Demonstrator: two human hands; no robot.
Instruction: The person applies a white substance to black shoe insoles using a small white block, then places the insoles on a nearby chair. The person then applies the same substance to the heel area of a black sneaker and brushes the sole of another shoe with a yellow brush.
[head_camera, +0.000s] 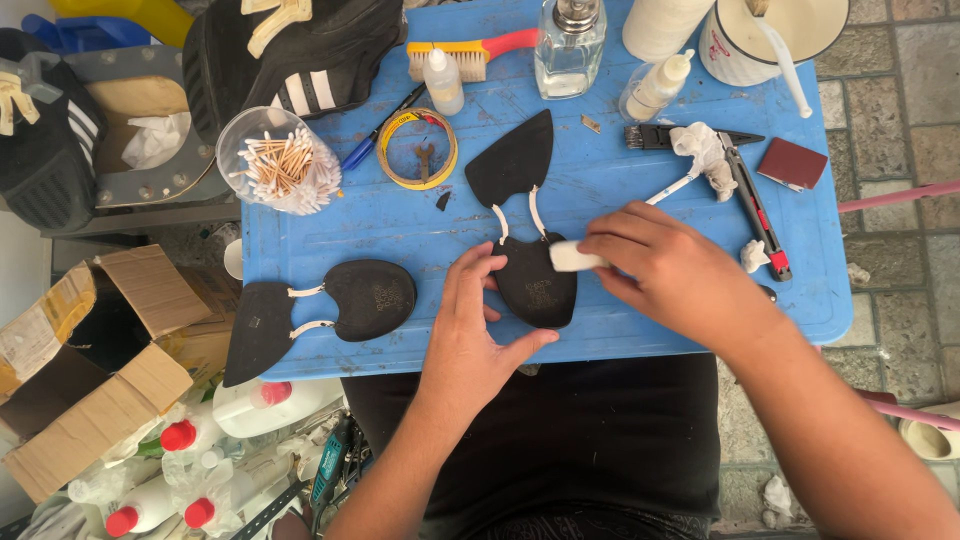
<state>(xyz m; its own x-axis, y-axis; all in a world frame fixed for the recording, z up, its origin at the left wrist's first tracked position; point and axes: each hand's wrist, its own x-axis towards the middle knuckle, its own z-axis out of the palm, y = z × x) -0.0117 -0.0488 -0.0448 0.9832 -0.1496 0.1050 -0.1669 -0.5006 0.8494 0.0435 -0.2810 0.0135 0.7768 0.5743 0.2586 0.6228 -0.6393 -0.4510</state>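
A black two-piece shoe sole (520, 170), its toe and heel parts joined by two white strips, lies in the middle of the blue table (620, 190). My left hand (470, 330) presses flat on the sole's rounded heel part (540, 290) near the table's front edge. My right hand (665, 270) grips a small white block (570, 257) and holds it against the heel part's upper edge. A second black sole (320, 310) of the same kind lies at the front left, its pointed end hanging over the table's edge.
The back of the table holds a jar of cotton swabs (280, 160), yellow tape roll (418, 148), brush (470, 55), glass bottle (568, 45), small squeeze bottles, white mug (770, 35), utility knife (755, 205) and sanding block (792, 163). Black shoes (290, 55) sit far left; cardboard box (90, 370) and bottles below.
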